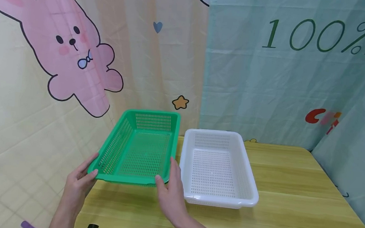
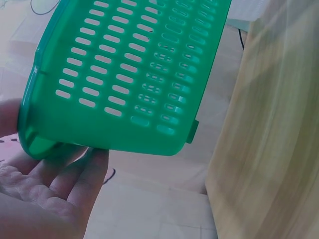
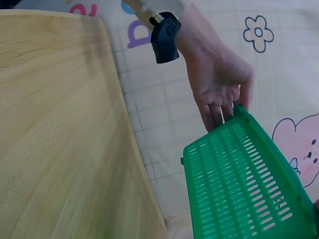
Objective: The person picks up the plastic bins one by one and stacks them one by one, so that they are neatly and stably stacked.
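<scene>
A green plastic basket [image 1: 146, 151] with slotted walls is held up over the table's left part, its inside facing me. My left hand [image 1: 78, 181] grips its near left corner, thumb over the rim and fingers behind. In the left wrist view, the fingers of that left hand [image 2: 55, 189] lie against the basket's outer end. At the near right corner my right hand [image 1: 171, 193] holds the basket, thumb at the front rim and fingers along the right side. A white plastic basket [image 1: 254, 194] rests on the table just right of it.
The wooden table [image 1: 305, 214] runs beneath both baskets and out to the right. Behind it hangs a printed curtain [image 1: 161, 60], with a pink rabbit on its left part. In the right wrist view, a black device [image 3: 165, 40] sits at the left wrist.
</scene>
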Demonstrator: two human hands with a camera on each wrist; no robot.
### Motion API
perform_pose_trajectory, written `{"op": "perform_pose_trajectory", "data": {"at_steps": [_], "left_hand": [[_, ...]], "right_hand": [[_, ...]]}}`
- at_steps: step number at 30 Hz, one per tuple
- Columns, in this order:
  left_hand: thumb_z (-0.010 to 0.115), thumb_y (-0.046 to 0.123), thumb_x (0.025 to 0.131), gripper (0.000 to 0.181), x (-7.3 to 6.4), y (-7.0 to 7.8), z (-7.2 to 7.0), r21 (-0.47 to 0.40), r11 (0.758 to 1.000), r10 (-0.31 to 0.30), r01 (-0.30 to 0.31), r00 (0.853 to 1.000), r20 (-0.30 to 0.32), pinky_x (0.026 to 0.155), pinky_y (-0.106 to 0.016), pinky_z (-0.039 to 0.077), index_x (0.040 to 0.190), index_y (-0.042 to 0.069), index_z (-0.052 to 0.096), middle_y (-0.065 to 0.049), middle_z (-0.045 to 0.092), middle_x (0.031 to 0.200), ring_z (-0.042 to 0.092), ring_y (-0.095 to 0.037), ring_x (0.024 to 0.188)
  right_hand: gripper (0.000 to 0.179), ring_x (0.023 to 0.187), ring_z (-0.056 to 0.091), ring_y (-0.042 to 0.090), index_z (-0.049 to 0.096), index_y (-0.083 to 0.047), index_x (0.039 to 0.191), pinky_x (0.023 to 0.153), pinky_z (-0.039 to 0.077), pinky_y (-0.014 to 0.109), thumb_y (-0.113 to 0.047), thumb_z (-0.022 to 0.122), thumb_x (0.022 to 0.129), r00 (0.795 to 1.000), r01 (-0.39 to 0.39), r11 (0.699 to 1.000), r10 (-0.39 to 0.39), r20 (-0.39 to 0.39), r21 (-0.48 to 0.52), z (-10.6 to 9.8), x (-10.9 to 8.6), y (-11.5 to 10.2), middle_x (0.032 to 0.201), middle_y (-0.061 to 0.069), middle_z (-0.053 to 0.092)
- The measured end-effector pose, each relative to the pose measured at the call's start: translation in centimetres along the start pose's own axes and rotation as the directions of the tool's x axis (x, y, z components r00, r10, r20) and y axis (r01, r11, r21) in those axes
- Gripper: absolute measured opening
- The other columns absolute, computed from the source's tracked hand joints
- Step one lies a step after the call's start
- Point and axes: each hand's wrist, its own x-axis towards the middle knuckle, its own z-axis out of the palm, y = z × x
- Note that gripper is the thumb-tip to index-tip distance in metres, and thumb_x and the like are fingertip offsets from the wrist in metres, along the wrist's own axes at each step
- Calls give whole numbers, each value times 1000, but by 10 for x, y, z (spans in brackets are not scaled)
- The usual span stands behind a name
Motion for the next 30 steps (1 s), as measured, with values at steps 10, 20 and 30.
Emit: {"op": "perform_pose_trajectory", "data": {"at_steps": [10, 20, 30], "left_hand": [[52, 9, 105, 56, 0, 13, 17, -17, 999, 30, -30, 1000, -1, 101, -19, 44, 158, 9, 32, -18, 27, 162, 45, -9, 137], [51, 6, 104, 56, 2, 19, 39, 3, 996, 91, -91, 996, -12, 101, -15, 43, 157, 5, 33, -14, 19, 166, 25, -20, 150], [52, 8, 105, 56, 4, 19, 64, -22, 995, 99, -100, 995, -10, 103, -16, 41, 157, 7, 33, -11, 26, 164, 31, -18, 147]], "right_hand": [[72, 150, 17, 19, 19, -11, 161, 119, 22, 52, -21, 59, 102, 1000, 5, 1000, -4, -30, 7, -18, 2, -14, 165, 2, 21], [71, 147, 25, 22, 21, -13, 161, 115, 30, 52, -18, 60, 101, 998, -1, 1000, 1, -67, -9, -35, 4, -16, 164, 1, 23], [69, 146, 29, 28, 23, -10, 160, 114, 33, 53, -12, 59, 101, 998, 5, 1000, -3, -70, 29, -60, 8, -15, 163, 6, 26]]}}
